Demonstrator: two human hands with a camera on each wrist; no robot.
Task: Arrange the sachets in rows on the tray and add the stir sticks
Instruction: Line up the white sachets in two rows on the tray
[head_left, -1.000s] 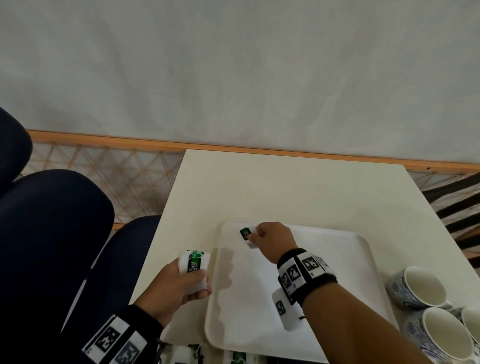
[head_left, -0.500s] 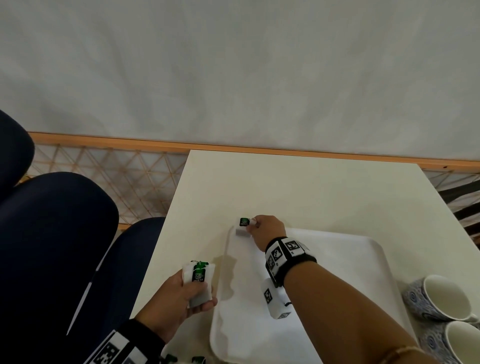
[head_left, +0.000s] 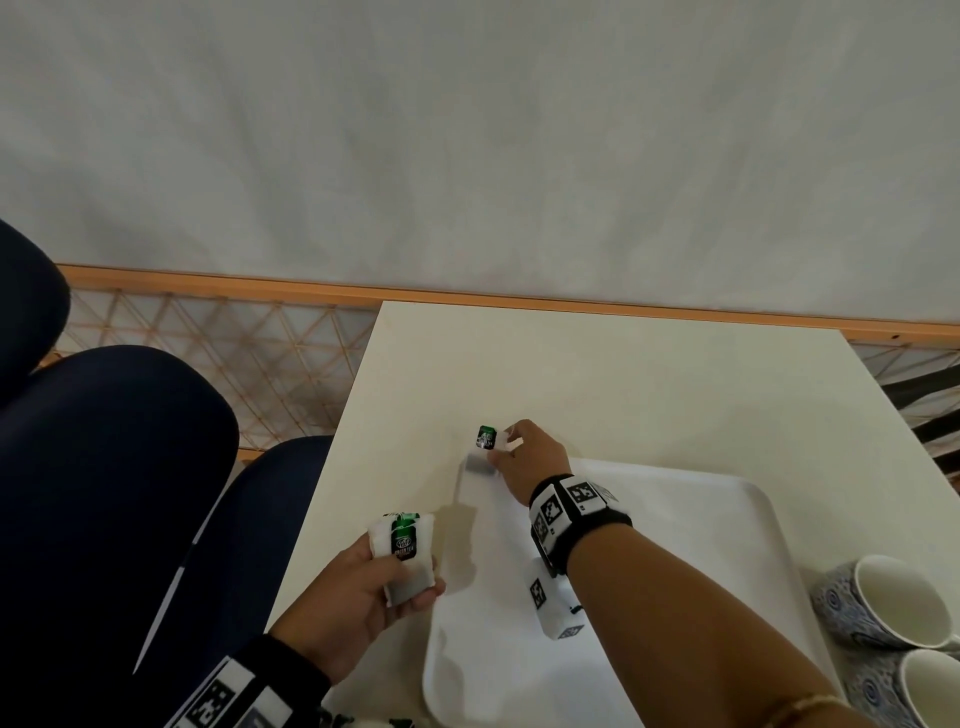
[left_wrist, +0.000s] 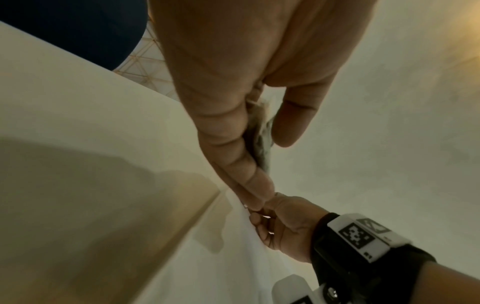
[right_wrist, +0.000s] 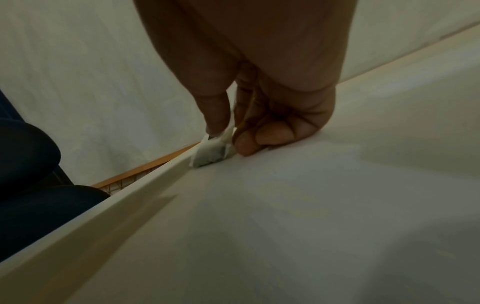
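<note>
Papery square sachet (head_left: 480, 456) at smooth white tray (head_left: 727, 519) corner

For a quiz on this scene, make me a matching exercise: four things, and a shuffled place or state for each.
Things:
1. right hand
2. left hand
3. cups
4. tray

Places or states:
A. to the right of the tray
B. grips a stack of sachets
C. lies on the table
D. pinches one sachet at the tray's far left corner

Pairs: 1-D, 2-B, 3-A, 4-C
</note>
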